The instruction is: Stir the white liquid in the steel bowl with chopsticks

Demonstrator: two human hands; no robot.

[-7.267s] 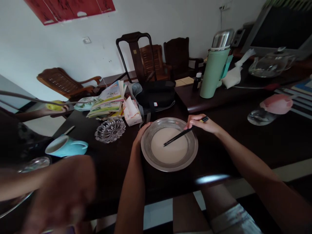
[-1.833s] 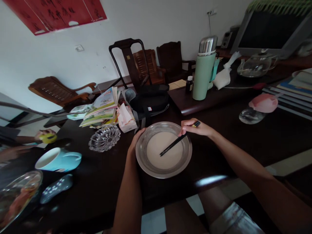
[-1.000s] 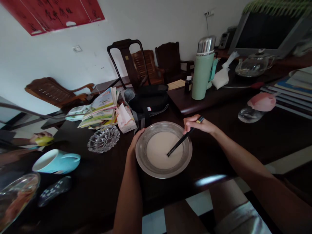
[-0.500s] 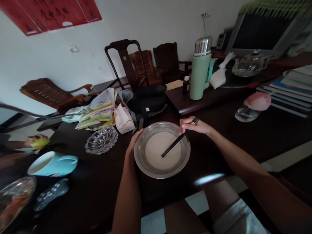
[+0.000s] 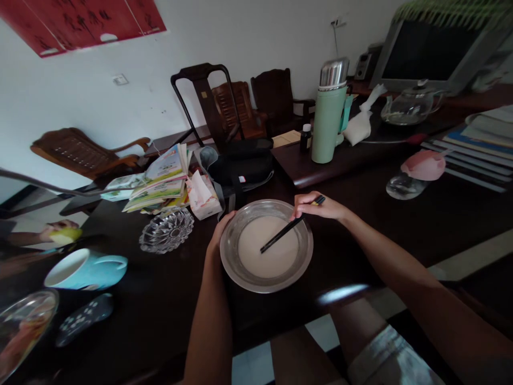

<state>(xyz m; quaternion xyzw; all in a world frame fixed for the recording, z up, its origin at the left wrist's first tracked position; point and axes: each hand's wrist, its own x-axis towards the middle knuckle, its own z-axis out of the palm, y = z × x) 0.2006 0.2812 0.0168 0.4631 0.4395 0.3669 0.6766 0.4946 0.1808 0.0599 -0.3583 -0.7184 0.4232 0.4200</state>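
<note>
- Currently, head view: metal bowl (image 5: 232, 248) stands on the dark table (image 5: 168, 299), directly before the person, a whitish liquid (image 5: 276, 262) covering its bottom.
- Right hand (image 5: 315, 207): closed around black chopsticks (image 5: 282, 234) near their upper end, above the bowl's far right rim. Chopsticks slant down to the left, lower ends at or in the liquid.
- Left hand (image 5: 220, 228): against the bowl's outer left side, fingertips at the rim. Fingers partly hidden; cannot tell whether it grips or only braces.
- Left of the bowl: cut-glass dish (image 5: 166, 232), well apart from it. Behind the dish, booklets (image 5: 160, 187) in a loose pile and a tissue pack (image 5: 204, 203) just beside them; black bag (image 5: 244, 166) behind the bowl.
- Farther left: light-blue mug (image 5: 86, 270), its handle toward the dish; nearer the table edge, a dark object with pale dots (image 5: 85, 319), beside a clear-rimmed bowl cut by the frame.
- Left edge: another person's hand (image 5: 48, 233) holds a yellow-green fruit (image 5: 66, 236); detail dim.
- Beyond the right hand: green thermos (image 5: 329, 123) upright, small dark bottle (image 5: 305, 139) just beside it. Farther right, glass teapot (image 5: 409, 107).
</note>
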